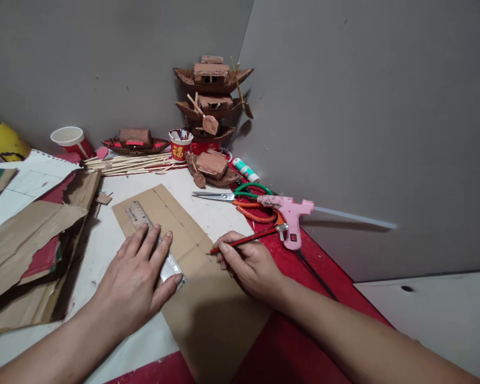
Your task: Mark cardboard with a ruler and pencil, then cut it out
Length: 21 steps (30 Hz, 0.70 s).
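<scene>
A long piece of brown cardboard (208,298) lies slantwise before me, with pencil lines drawn along its right side. My left hand (138,266) rests flat on it, fingers spread over a clear ruler (170,266), which it presses against the board. Between the fingers of my right hand (250,264) is a red pencil (244,241), its tip at the board's right edge by the drawn marks. The pencil's other end is near a pink glue gun (291,216). Part of the ruler is hidden under my left fingers.
Scissors (220,197) with green and orange handles lie beyond the board. Stacked model boats (212,80), a red paper cup (181,146) and thin sticks (132,164) stand or lie at the back. Torn cardboard (28,240) is piled left. A grey wall (384,133) borders the right side.
</scene>
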Available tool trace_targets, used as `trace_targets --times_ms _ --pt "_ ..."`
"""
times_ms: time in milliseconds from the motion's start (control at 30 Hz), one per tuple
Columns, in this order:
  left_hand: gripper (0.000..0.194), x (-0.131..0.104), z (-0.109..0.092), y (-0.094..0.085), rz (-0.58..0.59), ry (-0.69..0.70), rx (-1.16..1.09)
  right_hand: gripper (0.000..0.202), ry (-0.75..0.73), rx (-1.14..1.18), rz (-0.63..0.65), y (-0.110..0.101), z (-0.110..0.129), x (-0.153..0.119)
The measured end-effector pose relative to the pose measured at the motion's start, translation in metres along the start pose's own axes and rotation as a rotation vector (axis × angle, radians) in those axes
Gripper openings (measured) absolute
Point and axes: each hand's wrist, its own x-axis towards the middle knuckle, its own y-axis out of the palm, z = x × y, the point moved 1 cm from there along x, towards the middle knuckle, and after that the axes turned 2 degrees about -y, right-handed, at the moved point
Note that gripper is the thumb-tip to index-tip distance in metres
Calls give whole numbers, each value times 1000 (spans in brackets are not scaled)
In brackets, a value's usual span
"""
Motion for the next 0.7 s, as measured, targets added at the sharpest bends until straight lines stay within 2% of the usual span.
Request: trace_targets --times_ms 367,600,700 --pt "72 1 0 -2 7 9 21 25 28 -23 33 -2 2 0" --pt "59 0 10 -17 146 20 -57 30 41 88 27 -2 -4 -5" --pt "66 -3 11 -22 193 -58 -85 32 36 108 36 -2 -7 -6"
